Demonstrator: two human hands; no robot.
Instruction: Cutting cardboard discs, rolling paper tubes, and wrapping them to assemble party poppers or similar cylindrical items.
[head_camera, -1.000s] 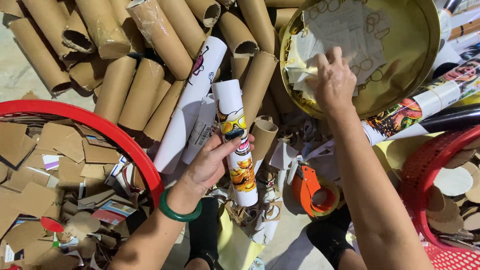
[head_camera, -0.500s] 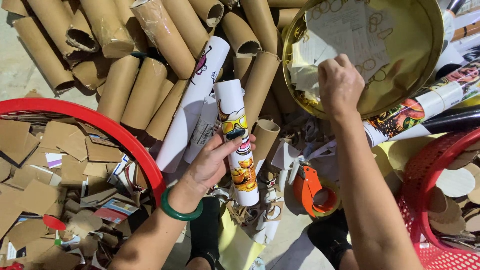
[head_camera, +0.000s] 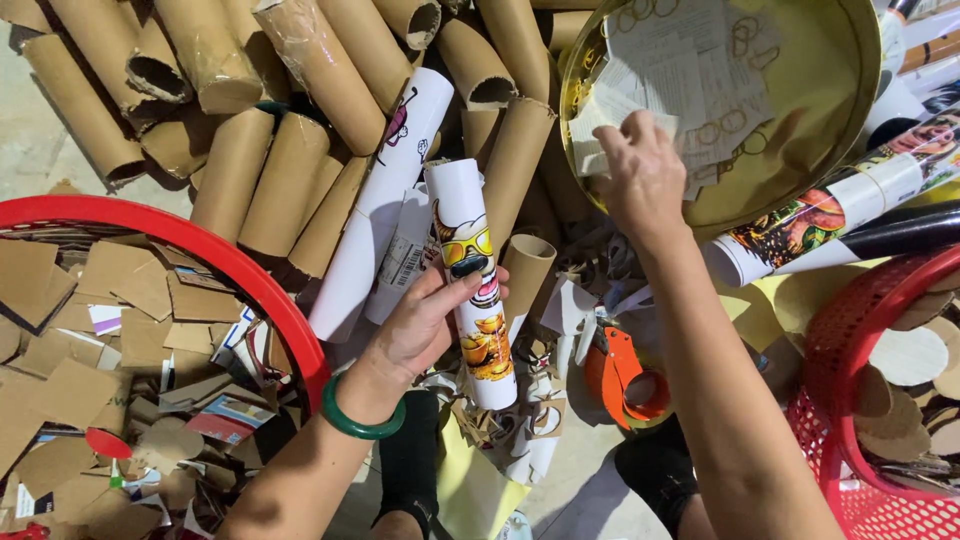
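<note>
The rolled poster (head_camera: 472, 280) is white with a cartoon print in yellow, orange and black. A green bangle (head_camera: 358, 420) circles the wrist. The cardboard tubes (head_camera: 300, 90) are plain brown. The round tray (head_camera: 850, 130) is shiny gold, holding white paper slips (head_camera: 700, 70). Both baskets are red: one (head_camera: 250, 280) full of brown cardboard scraps, the other (head_camera: 850, 440) a mesh. The tape dispenser (head_camera: 625, 375) is orange.

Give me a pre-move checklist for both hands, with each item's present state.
1. Left hand grips the rolled poster: ok.
2. Poster stays rolled, no loose edge: ok.
3. Right hand is over the gold tray: ok.
4. Right hand has picked a rubber band: cannot tell, fingertips hidden.
5. Rubber bands and paper slips in the tray: ok.
6. Orange tape dispenser within reach: ok.
</note>
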